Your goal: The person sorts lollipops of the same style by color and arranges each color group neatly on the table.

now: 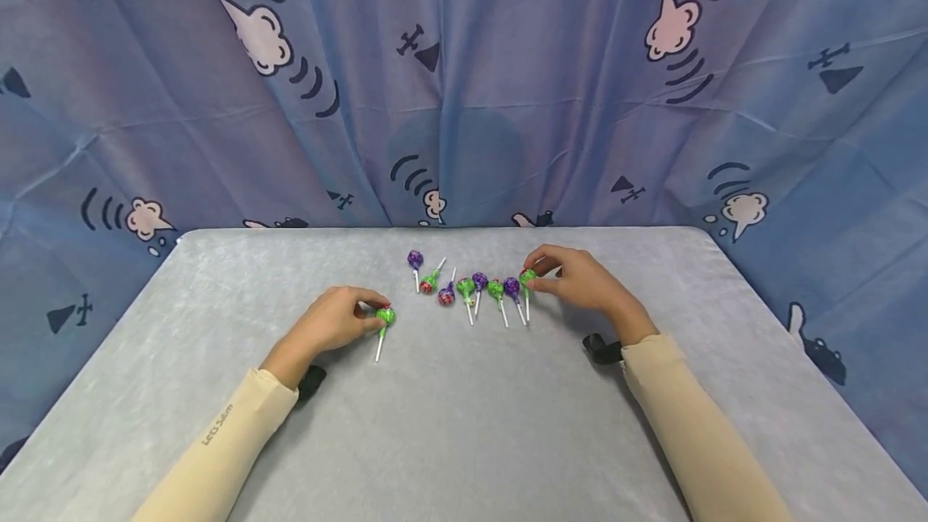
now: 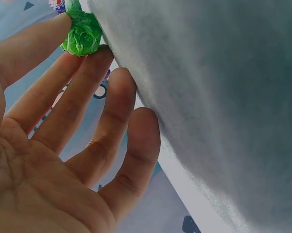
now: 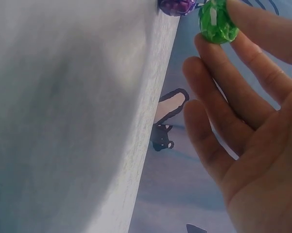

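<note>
My left hand pinches a green-wrapped lollipop by its head between thumb and fingertips, with the white stick pointing toward me. In the left wrist view that green wrapper shows between the thumb and the fingers. At the right end of a row of lollipops, my right hand pinches another green lollipop, its stick also toward me. The right wrist view shows its green head at the thumb tip. A purple lollipop lies just left of the right hand.
Along the row lie more lollipops, among them a green one, a purple one and one at the far left end. Two of them have sticks pointing away. A pale cloth covers the table; a patterned blue curtain hangs behind.
</note>
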Demonstrator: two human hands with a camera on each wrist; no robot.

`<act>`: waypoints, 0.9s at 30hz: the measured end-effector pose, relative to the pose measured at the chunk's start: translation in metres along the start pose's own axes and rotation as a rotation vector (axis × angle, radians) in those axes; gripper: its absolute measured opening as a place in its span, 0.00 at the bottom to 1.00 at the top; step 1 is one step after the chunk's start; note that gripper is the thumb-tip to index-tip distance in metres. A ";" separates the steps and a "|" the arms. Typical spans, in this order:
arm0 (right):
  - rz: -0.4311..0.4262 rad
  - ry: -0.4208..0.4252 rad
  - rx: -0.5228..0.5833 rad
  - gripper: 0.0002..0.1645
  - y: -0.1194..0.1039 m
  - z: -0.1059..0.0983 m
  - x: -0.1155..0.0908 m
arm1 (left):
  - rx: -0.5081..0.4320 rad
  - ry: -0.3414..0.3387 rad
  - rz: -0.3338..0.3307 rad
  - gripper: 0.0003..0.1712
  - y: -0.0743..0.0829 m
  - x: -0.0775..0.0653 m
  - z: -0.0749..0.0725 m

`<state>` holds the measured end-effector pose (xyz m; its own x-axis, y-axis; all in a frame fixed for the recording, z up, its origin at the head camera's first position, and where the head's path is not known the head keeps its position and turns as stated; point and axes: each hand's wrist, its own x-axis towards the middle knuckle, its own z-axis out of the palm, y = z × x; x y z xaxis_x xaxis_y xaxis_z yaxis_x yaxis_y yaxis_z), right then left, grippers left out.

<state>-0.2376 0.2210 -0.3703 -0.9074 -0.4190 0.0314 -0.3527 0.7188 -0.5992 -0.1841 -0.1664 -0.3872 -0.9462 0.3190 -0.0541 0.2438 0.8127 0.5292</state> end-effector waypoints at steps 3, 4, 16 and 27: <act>-0.002 -0.002 0.009 0.14 -0.002 -0.001 0.000 | 0.010 0.000 0.001 0.18 0.001 0.000 0.000; -0.002 -0.003 0.011 0.14 -0.002 -0.001 0.000 | 0.012 0.001 0.002 0.18 0.001 0.000 0.000; -0.003 -0.007 -0.005 0.14 -0.003 0.000 0.002 | 0.021 0.021 0.010 0.18 0.004 -0.002 -0.001; -0.025 -0.024 0.021 0.15 -0.010 0.006 0.002 | 0.028 0.021 0.004 0.17 0.002 0.000 0.002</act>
<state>-0.2345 0.2099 -0.3691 -0.8924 -0.4504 0.0274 -0.3704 0.6964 -0.6147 -0.1832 -0.1644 -0.3877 -0.9493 0.3125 -0.0337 0.2536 0.8249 0.5052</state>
